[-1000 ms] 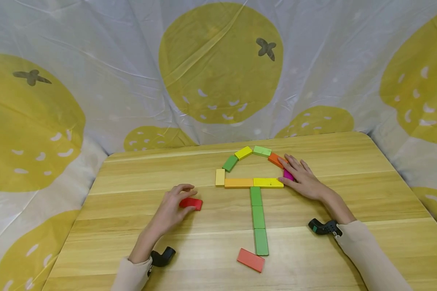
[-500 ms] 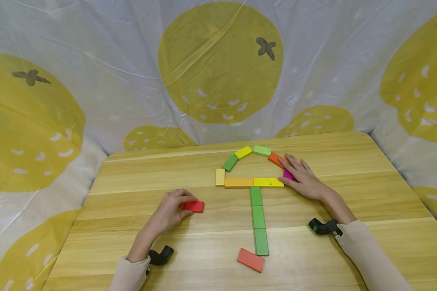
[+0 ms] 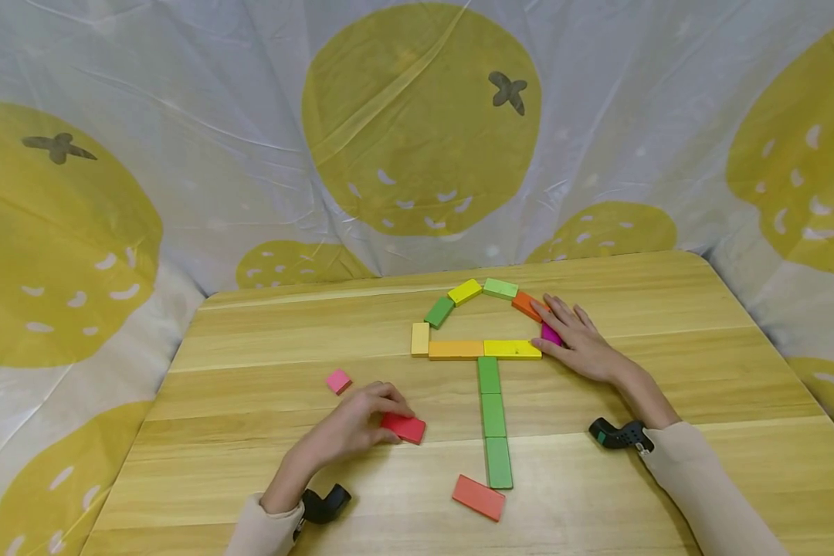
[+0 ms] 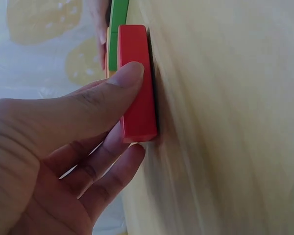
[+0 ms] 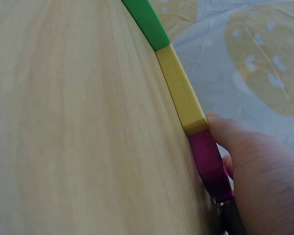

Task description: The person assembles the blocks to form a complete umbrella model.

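Note:
Between thumb and fingers my left hand pinches a red rectangular block. In the left wrist view the thumb lies across the long side of this red block, and a narrow dark line runs between it and the table. My right hand rests with extended fingers on the right end of a block outline. It touches the orange-red block, partly covers the magenta block and has its thumb at the end of the yellow block. The right wrist view shows the thumb by that yellow block.
Several coloured blocks form an arch over a flat row, its left end a pale yellow block. A column of green blocks runs down from the row. A salmon block lies askew at its foot. A pink block lies left.
My left hand has taken hold of the red block and moved it right and nearer to me. The pink block has come into sight behind it. My right hand has stayed in place.

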`<action>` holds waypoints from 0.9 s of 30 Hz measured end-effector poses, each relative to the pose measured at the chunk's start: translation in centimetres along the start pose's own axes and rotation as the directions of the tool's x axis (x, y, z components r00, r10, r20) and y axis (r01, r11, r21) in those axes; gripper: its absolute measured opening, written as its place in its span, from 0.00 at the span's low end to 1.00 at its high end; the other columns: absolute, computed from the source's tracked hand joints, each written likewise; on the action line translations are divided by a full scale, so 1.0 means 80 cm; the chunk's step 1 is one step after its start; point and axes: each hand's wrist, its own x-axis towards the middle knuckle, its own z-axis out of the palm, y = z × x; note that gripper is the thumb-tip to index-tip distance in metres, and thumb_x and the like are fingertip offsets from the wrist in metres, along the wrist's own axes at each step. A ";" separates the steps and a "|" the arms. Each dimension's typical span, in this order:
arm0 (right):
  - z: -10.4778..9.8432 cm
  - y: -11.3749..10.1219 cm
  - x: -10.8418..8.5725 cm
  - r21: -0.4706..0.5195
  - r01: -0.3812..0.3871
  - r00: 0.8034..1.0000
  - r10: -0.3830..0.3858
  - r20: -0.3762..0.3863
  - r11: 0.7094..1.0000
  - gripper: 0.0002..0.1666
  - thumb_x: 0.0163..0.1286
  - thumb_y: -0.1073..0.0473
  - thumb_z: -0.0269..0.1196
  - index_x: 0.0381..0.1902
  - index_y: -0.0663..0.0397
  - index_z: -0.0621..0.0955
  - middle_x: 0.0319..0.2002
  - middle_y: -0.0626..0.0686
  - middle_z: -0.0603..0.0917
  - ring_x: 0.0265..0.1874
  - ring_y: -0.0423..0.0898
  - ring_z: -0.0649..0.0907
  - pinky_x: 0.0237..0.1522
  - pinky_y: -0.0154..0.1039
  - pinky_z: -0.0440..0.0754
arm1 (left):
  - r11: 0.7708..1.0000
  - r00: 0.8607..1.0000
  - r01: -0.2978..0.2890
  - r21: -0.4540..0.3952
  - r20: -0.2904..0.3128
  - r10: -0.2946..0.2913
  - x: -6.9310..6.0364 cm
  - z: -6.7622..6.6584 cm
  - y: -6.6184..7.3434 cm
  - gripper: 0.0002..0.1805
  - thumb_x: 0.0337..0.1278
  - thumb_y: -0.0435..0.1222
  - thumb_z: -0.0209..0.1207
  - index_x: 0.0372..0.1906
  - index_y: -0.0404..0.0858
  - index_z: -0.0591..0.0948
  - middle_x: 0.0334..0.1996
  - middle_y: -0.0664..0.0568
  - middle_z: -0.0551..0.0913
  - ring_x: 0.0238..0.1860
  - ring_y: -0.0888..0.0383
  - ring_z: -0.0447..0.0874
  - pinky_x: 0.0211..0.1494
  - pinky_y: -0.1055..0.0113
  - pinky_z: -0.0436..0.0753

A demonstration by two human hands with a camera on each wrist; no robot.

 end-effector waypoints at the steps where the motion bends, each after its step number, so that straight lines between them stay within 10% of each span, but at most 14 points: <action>1: 0.000 0.000 0.000 0.000 0.000 1.000 0.000 0.000 1.000 0.46 0.80 0.42 0.55 0.85 0.46 0.50 0.85 0.63 0.43 0.84 0.65 0.42 0.81 0.66 0.32 | 1.000 1.000 -0.005 -0.018 0.005 0.005 0.000 0.001 0.001 0.15 0.53 0.29 0.74 0.48 0.39 0.90 0.46 0.53 0.86 0.50 0.57 0.83 0.56 0.66 0.84; 27: -0.001 -0.002 -0.002 0.006 -0.004 1.000 0.004 0.004 1.000 0.46 0.80 0.42 0.55 0.85 0.45 0.49 0.85 0.63 0.42 0.84 0.64 0.42 0.81 0.65 0.32 | 0.988 0.983 -0.035 -0.151 0.171 0.061 0.008 0.030 0.027 0.15 0.54 0.30 0.74 0.48 0.41 0.91 0.49 0.58 0.85 0.53 0.67 0.80 0.65 0.69 0.80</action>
